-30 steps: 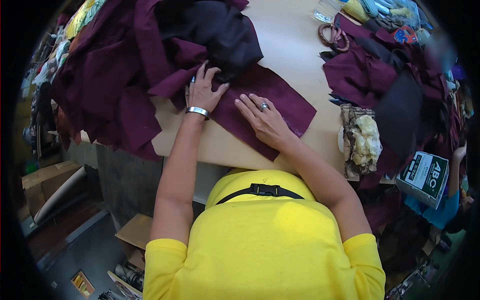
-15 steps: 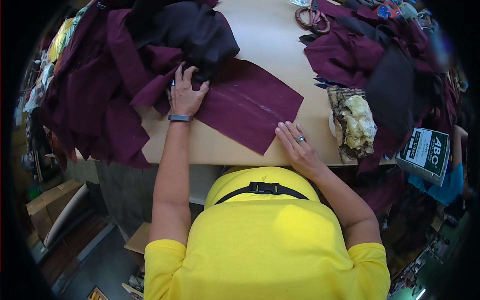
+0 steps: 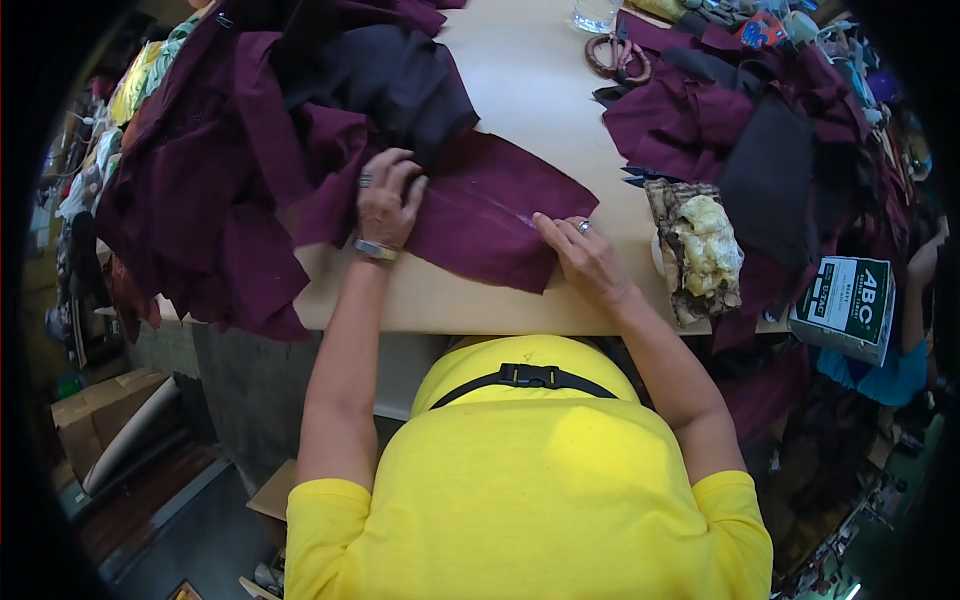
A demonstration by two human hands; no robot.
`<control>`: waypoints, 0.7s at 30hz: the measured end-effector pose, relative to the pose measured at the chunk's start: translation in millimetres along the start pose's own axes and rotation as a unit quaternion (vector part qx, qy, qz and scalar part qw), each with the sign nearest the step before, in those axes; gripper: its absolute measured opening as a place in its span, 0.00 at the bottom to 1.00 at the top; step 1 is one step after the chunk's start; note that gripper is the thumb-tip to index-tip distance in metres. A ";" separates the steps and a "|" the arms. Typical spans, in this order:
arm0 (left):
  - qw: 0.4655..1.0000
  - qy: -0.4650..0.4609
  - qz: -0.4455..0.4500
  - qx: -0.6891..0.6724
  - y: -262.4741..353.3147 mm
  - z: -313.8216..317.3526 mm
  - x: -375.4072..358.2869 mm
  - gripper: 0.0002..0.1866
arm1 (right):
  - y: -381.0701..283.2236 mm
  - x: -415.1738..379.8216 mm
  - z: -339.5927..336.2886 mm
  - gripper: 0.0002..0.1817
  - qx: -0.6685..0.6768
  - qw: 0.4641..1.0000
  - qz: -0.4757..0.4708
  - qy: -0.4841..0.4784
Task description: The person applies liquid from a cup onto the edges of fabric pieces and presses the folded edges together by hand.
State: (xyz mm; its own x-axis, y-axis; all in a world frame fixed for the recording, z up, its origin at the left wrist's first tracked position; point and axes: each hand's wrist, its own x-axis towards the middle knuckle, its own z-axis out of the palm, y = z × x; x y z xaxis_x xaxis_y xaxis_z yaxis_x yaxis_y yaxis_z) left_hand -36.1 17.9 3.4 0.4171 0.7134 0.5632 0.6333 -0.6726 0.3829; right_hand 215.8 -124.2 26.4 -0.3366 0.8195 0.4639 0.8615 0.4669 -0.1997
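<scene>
A maroon fabric piece [image 3: 485,245] lies on the table with a pale streak along its middle. At its left end, my left hand [image 3: 385,205] rests with bent fingers spread and the thumb apart. My right hand [image 3: 592,262] is at the right end of the piece, its fingers curled together and their tips on the cloth where the streak ends. What the right fingertips may pinch is partly hidden. Beside my left hand is a heap of maroon cloth [image 3: 200,190] with black cloth [image 3: 400,95] on top, which overlaps the piece.
Brown-handled scissors [image 3: 632,62], a glass [image 3: 595,14] and a second maroon and black pile [image 3: 690,125] are on the right. Nearer stand a patterned pad with a pale yellowish lump [image 3: 710,245] and an ABC box [image 3: 845,305]. Another person's arm [image 3: 920,290] shows at far right.
My right hand has moved up and left onto the fabric, and its fingers have curled. The fabric's right end has shifted and its lower edge now curves. My left hand has shifted slightly right.
</scene>
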 end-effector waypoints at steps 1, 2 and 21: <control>0.998 -0.043 0.033 0.009 -0.1 -1.4 -1.0 0.12 | -1.1 4.0 -2.1 0.22 0.005 1.000 0.002 0.001; 0.994 -0.085 0.065 0.018 0.5 -2.7 -1.6 0.13 | -3.4 7.5 -7.0 0.22 0.035 0.999 -0.006 0.030; 0.835 -0.278 -0.305 -0.363 57.1 -76.7 -6.5 0.16 | 80.4 119.3 36.4 0.16 0.398 0.859 0.316 -0.053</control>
State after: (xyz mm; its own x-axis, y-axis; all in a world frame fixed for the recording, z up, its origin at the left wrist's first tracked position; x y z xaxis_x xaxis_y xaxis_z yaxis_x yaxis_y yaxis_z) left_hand -52.6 -40.3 77.7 0.5277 0.8123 -0.2485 0.3596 0.0514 0.9317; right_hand 231.0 23.2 34.3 0.0332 0.9991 -0.0281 0.3656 -0.0383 -0.9300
